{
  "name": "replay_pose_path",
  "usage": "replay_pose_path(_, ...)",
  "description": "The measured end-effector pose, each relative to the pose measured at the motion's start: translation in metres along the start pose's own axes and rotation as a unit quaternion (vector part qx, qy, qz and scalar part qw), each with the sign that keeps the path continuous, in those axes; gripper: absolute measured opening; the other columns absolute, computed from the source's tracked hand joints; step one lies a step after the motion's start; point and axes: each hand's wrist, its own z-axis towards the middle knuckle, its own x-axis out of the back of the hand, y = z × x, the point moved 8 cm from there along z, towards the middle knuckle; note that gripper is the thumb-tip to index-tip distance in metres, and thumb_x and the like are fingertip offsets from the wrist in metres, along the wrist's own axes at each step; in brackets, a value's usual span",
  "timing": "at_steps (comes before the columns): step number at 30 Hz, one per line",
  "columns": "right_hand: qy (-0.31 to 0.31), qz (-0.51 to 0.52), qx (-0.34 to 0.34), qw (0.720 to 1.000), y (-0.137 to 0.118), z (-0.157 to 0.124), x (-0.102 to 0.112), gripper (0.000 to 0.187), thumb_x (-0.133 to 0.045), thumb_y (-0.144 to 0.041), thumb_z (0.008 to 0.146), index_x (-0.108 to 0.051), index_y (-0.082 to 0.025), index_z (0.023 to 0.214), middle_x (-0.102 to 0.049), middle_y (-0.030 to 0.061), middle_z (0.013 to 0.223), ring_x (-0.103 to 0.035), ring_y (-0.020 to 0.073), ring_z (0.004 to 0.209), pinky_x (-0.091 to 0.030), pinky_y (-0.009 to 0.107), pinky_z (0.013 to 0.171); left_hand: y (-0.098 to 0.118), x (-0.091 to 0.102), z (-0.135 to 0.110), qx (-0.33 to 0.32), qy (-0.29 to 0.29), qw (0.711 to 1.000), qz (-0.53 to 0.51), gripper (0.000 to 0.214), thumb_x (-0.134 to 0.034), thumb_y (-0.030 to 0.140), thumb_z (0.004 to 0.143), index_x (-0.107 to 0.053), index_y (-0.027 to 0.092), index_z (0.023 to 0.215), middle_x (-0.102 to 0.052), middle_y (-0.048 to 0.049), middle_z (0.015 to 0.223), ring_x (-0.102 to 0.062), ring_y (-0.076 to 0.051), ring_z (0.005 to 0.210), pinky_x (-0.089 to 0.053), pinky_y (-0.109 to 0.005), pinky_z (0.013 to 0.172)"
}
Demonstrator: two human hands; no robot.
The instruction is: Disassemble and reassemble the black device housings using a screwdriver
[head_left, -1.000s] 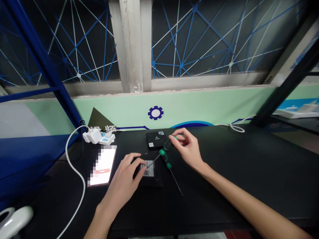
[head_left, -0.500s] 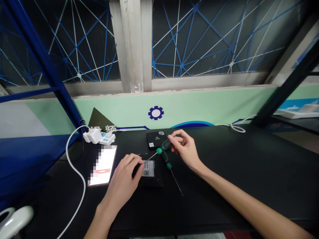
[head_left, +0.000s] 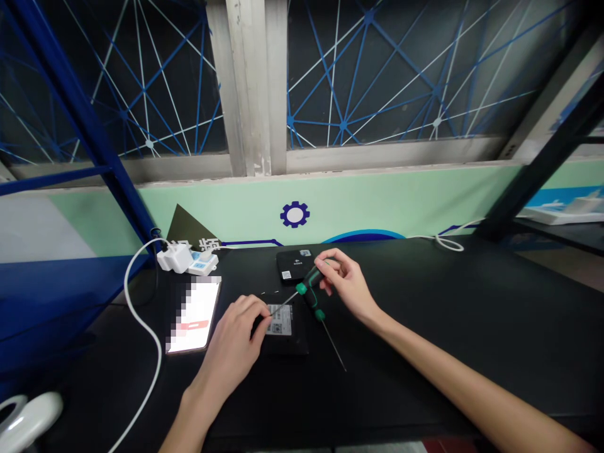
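My right hand [head_left: 346, 280] is closed round the green-and-black handle of a screwdriver [head_left: 302, 288], whose shaft slants down to the left. Thumb and forefinger of my left hand [head_left: 243, 327] pinch together at the lower end of that shaft, and its tip is hidden by the fingers. Beneath them lies a flat black device [head_left: 296, 343] with a white printed label facing up; my left hand covers its left part. A second screwdriver [head_left: 333, 340] lies on the table, its handle partly behind the first one, its thin shaft pointing toward me.
A black box [head_left: 291, 265] with small stickers lies behind the device. Two tiny pieces [head_left: 270, 292] rest just in front of it. Left are a lit phone [head_left: 201, 314], a power strip [head_left: 202, 261] and a white cable [head_left: 153, 327]. A wall stands behind the black table [head_left: 448, 327].
My right hand has shifted slightly left and down, and its fingers sit differently on the handle. My left fingers have moved a little down and left, along with the shaft.
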Motion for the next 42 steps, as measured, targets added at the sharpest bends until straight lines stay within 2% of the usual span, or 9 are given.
replay_pose_path(6, -0.05, 0.017, -0.052, 0.997, 0.009, -0.003, -0.009, 0.039, -0.075, -0.054, 0.079, -0.064, -0.019, 0.089, -0.073, 0.0042, 0.077, -0.06, 0.0141, 0.058, -0.047, 0.021, 0.046, -0.001, 0.002, 0.0, 0.011, 0.002, 1.0, 0.002, 0.018, -0.047, 0.016, 0.098, -0.055, 0.024, 0.084, -0.062, -0.0001, 0.09, -0.057, -0.021, 0.087, -0.045, -0.034, 0.075)
replay_pose_path(12, -0.119, 0.078, -0.111, 0.984, 0.015, -0.006, -0.019, 0.041, -0.069, -0.054, 0.085, -0.07, -0.014, 0.081, -0.07, 0.005, 0.068, -0.05, 0.0094, 0.045, -0.036, 0.019, 0.036, 0.0, 0.002, 0.0, 0.024, -0.001, 1.0, 0.0, 0.018, -0.049, 0.016, 0.099, -0.054, 0.023, 0.082, -0.061, 0.0009, 0.088, -0.056, -0.02, 0.085, -0.043, -0.034, 0.075)
replay_pose_path(16, -0.153, 0.158, -0.122, 0.968, 0.011, -0.009, -0.024, 0.028, -0.081, -0.04, 0.077, -0.075, -0.014, 0.084, -0.072, 0.0067, 0.079, -0.058, 0.0117, 0.061, -0.044, 0.019, 0.047, 0.001, 0.001, 0.0, 0.016, 0.001, 1.0, 0.003, 0.019, -0.049, 0.015, 0.098, -0.052, 0.023, 0.082, -0.06, 0.001, 0.088, -0.055, -0.02, 0.086, -0.042, -0.034, 0.076)
replay_pose_path(19, -0.186, 0.181, -0.133, 0.957, 0.011, -0.015, -0.032, 0.033, -0.085, -0.038, 0.074, -0.078, -0.014, 0.095, -0.075, 0.0092, 0.09, -0.062, 0.012, 0.065, -0.05, 0.022, 0.055, 0.0, 0.001, 0.0, 0.021, 0.004, 1.0, 0.006, 0.019, -0.047, 0.014, 0.099, -0.051, 0.022, 0.081, -0.06, 0.0008, 0.088, -0.055, -0.02, 0.085, -0.043, -0.035, 0.075)
replay_pose_path(23, -0.215, 0.178, -0.139, 0.95, 0.011, -0.021, -0.044, 0.029, -0.086, -0.037, 0.075, -0.077, -0.015, 0.092, -0.077, 0.0093, 0.091, -0.068, 0.0146, 0.071, -0.056, 0.025, 0.064, 0.001, 0.003, 0.001, 0.016, 0.021, 1.0, 0.005, 0.015, -0.049, 0.02, 0.099, -0.055, 0.023, 0.086, -0.062, -0.0003, 0.093, -0.058, -0.021, 0.09, -0.046, -0.036, 0.08)
replay_pose_path(26, -0.193, 0.177, -0.123, 0.957, 0.009, -0.019, -0.042, 0.027, -0.084, -0.039, 0.077, -0.073, -0.015, 0.083, -0.076, 0.0082, 0.084, -0.07, 0.0162, 0.072, -0.056, 0.025, 0.063, -0.001, 0.001, 0.0, 0.014, 0.027, 1.0, 0.0, 0.011, -0.051, 0.024, 0.098, -0.061, 0.025, 0.103, -0.064, -0.002, 0.112, -0.06, -0.022, 0.105, -0.049, -0.037, 0.091)
replay_pose_path(31, -0.11, 0.157, -0.1, 0.976, 0.009, -0.006, -0.024, 0.031, -0.083, -0.043, 0.078, -0.068, -0.015, 0.077, -0.074, 0.0064, 0.076, -0.068, 0.0145, 0.064, -0.055, 0.024, 0.058, -0.011, -0.007, -0.004, 0.045, 0.005, 0.999, 0.024, 0.035, -0.052, 0.035, 0.099, -0.055, 0.03, 0.133, -0.055, -0.0029, 0.142, -0.055, -0.025, 0.129, -0.048, -0.042, 0.106)
replay_pose_path(36, -0.062, 0.123, -0.09, 0.986, 0.011, 0.0, -0.012, 0.036, -0.081, -0.047, 0.078, -0.065, -0.015, 0.074, -0.072, 0.0053, 0.071, -0.067, 0.014, 0.06, -0.054, 0.023, 0.055, -0.017, -0.016, -0.006, 0.076, -0.043, 0.996, 0.032, 0.043, -0.048, 0.041, 0.1, -0.051, 0.029, 0.141, -0.049, -0.0035, 0.151, -0.049, -0.026, 0.137, -0.046, -0.044, 0.111)
replay_pose_path(42, -0.051, 0.076, -0.078, 0.993, 0.012, 0.001, -0.01, 0.039, -0.08, -0.051, 0.077, -0.066, -0.015, 0.074, -0.072, 0.0054, 0.071, -0.066, 0.014, 0.059, -0.055, 0.025, 0.057, -0.015, -0.016, -0.006, 0.075, -0.052, 0.995, 0.026, 0.042, -0.046, 0.041, 0.101, -0.053, 0.027, 0.14, -0.051, -0.0043, 0.15, -0.049, -0.026, 0.137, -0.043, -0.046, 0.114)
